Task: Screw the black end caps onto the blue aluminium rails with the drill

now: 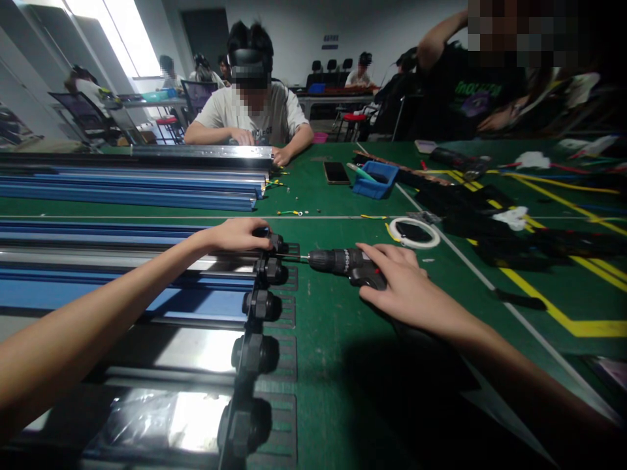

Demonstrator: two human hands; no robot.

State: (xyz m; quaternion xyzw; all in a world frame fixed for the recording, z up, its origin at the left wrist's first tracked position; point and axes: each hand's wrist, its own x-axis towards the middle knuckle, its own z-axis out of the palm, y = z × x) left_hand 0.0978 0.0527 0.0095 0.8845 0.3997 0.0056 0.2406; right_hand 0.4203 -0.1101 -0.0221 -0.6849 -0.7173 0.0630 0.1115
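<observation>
My right hand [399,274] grips a black cordless drill [343,262], which lies sideways with its chuck toward the left. Its thin bit [295,257] reaches the row of black end pieces on the metal rails. My left hand [240,235] is closed with thumb and fingers at a black cable gland [277,243] on the far end of that row. More cable glands [259,304] stick out of the black end pieces nearer to me. Long blue and silver rails [200,297] run off to the left beneath my left forearm.
Across the green table [323,339], a person [249,117] handles more rails [196,186]. A phone [336,173], a blue bin [376,180] and a white ring-shaped roll [431,241] lie beyond the drill. Dark parts [519,251] and yellow tape lines are at right.
</observation>
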